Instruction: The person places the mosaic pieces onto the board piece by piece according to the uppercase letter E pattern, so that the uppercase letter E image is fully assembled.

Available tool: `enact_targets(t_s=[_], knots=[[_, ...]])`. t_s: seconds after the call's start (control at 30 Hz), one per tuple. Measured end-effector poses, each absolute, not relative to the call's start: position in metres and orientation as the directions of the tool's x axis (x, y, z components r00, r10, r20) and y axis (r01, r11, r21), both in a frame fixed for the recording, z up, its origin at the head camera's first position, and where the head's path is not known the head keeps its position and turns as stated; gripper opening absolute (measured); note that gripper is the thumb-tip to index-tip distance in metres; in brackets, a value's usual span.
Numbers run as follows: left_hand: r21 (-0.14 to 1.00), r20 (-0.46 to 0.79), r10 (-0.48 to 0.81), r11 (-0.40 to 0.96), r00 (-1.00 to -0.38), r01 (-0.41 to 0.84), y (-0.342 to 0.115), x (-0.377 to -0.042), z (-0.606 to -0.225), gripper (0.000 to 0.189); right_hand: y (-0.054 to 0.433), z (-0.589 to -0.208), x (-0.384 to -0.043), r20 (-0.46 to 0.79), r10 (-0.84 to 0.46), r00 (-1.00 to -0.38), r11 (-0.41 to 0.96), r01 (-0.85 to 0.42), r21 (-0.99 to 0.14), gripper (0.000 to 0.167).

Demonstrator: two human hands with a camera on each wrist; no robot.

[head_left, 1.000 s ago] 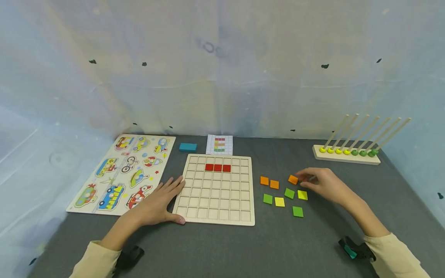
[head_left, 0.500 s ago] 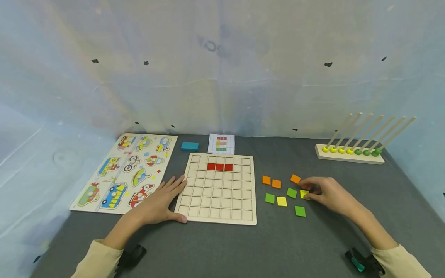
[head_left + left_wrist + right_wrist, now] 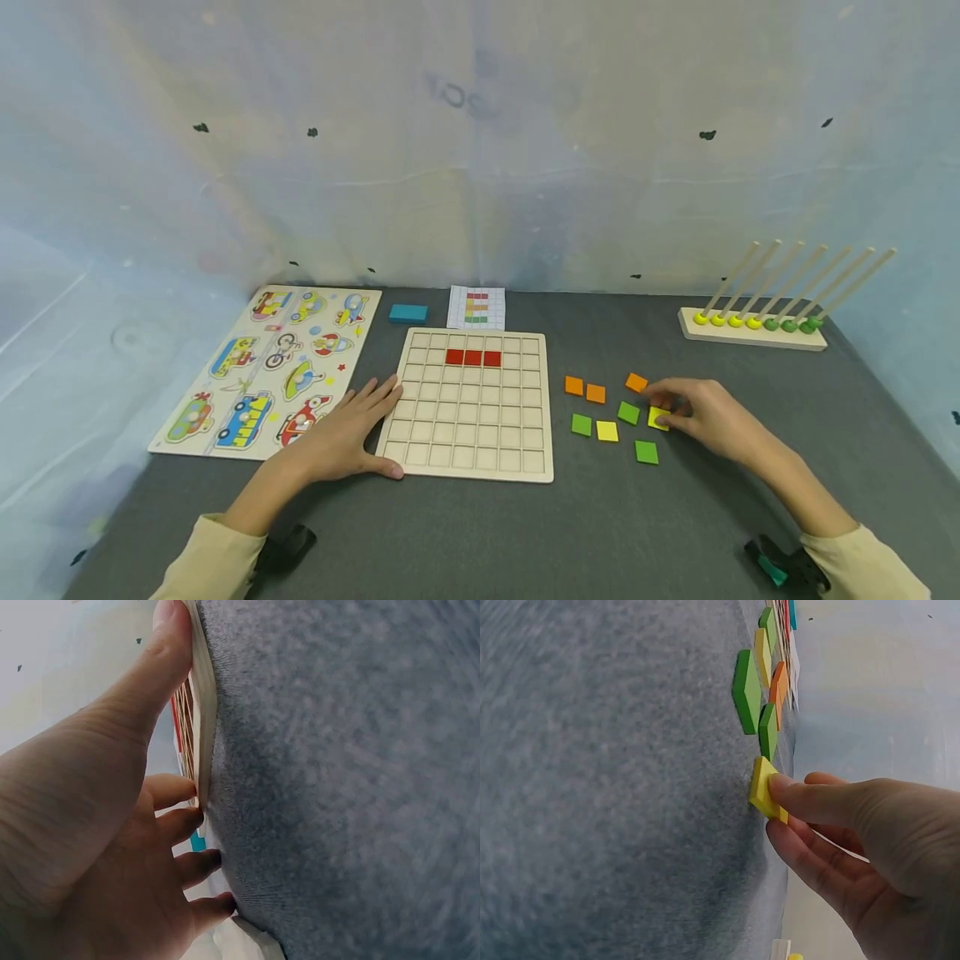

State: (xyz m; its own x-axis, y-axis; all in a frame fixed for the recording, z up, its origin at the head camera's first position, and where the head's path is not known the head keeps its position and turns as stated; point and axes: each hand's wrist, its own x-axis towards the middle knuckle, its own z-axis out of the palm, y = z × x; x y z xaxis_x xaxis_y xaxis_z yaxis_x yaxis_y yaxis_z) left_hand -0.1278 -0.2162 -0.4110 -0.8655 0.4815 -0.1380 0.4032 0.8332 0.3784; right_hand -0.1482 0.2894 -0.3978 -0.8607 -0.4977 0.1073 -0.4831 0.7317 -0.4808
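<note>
My right hand [image 3: 708, 417] pinches a yellow square tile [image 3: 764, 789] on the table, thumb on its face and a fingertip at its edge. Just beyond those fingers lies an orange tile [image 3: 636, 382], and a green tile [image 3: 628, 412] sits to their left. My left hand [image 3: 341, 437] is spread at the left side of the wooden grid board [image 3: 480, 479]. Its thumb touches the board's near-left corner, while the index fingertip is at the left rim; the fingers are fairly straight. Three red tiles [image 3: 472, 358] fill neighbouring squares in an upper row of the board.
More green, yellow [image 3: 607, 431] and orange tiles lie right of the board. A pattern card [image 3: 491, 310] and a blue block [image 3: 408, 314] are behind it. A vehicle puzzle [image 3: 285, 375] stands left; a bead rack with upright pegs [image 3: 753, 329] stands back right.
My right hand has moved a little nearer, from beside the orange tile to the yellow tile, and now pinches it. The left hand stays at the board.
</note>
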Motion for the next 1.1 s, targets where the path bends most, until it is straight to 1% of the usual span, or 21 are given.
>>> enact_targets(t_s=[0.13,0.23,0.43,0.87,1.1], knots=[[0.373,-0.153,0.479,0.838,-0.865,0.398,-0.216,-0.129,-0.410,0.119,0.287,-0.393,-0.148,0.104,-0.510,-0.854,0.733,-0.495,-0.467,0.032],[0.373,-0.147,0.486,0.834,-0.862,0.406,-0.215,-0.130,-0.410,0.119,0.286,-0.389,-0.149,0.122,-0.520,-0.846,0.738,-0.516,-0.434,0.030],[0.375,-0.141,0.497,0.827,-0.857,0.418,-0.214,-0.130,-0.408,0.118,0.278,-0.381,-0.156,0.147,-0.532,-0.834,0.746,-0.544,-0.384,0.031],[0.363,-0.148,0.490,0.835,-0.859,0.414,-0.217,-0.127,-0.407,0.118,0.240,-0.370,-0.179,0.171,-0.603,-0.779,0.690,-0.618,-0.378,0.029],[0.363,-0.140,0.497,0.831,-0.857,0.422,-0.217,-0.127,-0.408,0.118,0.219,-0.373,-0.189,0.171,-0.639,-0.750,0.656,-0.647,-0.390,0.030]])
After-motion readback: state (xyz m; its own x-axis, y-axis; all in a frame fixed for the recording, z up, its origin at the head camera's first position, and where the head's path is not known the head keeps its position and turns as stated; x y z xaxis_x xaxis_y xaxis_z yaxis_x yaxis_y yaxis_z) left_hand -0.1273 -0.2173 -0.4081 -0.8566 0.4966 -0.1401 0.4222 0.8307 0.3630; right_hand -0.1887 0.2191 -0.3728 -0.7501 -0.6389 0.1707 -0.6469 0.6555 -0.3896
